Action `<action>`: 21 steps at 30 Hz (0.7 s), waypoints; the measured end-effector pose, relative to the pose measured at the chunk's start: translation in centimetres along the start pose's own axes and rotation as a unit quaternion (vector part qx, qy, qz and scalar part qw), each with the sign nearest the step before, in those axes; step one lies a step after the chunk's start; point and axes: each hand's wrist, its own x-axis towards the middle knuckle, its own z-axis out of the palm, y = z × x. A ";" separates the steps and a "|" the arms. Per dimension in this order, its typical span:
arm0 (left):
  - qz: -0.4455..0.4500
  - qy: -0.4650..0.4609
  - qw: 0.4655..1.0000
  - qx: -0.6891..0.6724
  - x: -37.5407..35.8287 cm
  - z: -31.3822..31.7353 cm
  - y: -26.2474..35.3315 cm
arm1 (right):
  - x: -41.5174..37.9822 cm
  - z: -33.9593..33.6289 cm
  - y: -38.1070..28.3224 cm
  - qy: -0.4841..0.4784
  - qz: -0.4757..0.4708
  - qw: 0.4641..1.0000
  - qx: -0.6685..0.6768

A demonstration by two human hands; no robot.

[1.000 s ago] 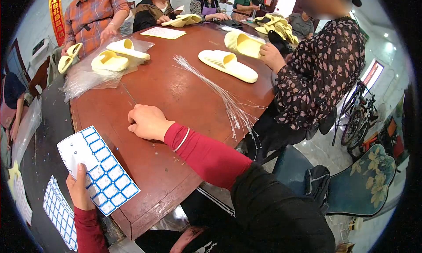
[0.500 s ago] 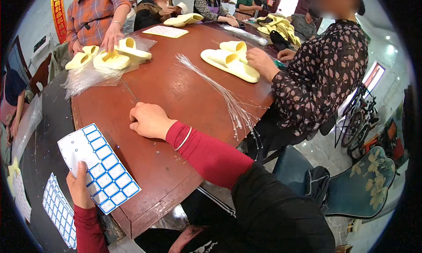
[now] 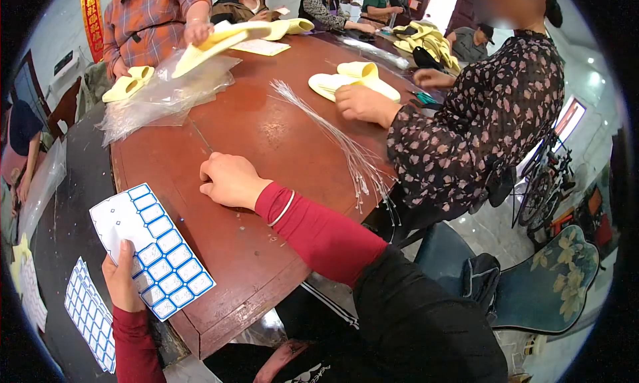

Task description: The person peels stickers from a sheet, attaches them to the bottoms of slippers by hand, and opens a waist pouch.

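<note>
My left hand [image 3: 122,280] pinches a sheet of blue-framed labels [image 3: 174,266] over the table's left edge, its thumb on the front. The upper left part of the sheet is bare white; many of the labels bear small handwriting. My right hand [image 3: 229,181] rests on the brown table, its fingers curled closed; whatever is under or between them is hidden. More label sheets [image 3: 90,316] lie on the dark surface to the left of my left hand. Beyond my right hand lies a bundle of thin white tag strings [image 3: 326,133].
Across the table a co-worker in a plaid shirt [image 3: 153,23] lifts yellow slippers [image 3: 216,43] above clear plastic bags [image 3: 170,97]. At right, a person in a floral blouse [image 3: 479,123] reaches toward another yellow pair [image 3: 363,77]. A green chair [image 3: 546,283] stands at lower right.
The plaid-shirted co-worker has raised slippers off the plastic bags. The floral-bloused person's hand has moved left, in front of the yellow pair. Both my hands stay nearly where they were.
</note>
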 end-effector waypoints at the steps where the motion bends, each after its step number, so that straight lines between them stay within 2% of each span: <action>1: 0.002 0.000 1.000 -0.001 0.1 -0.1 -0.1 | 0.0 0.0 0.0 0.000 0.000 1.000 0.001; 21: 0.011 0.009 1.000 0.013 0.0 0.2 0.1 | -0.1 0.1 0.1 0.005 -0.009 1.000 0.021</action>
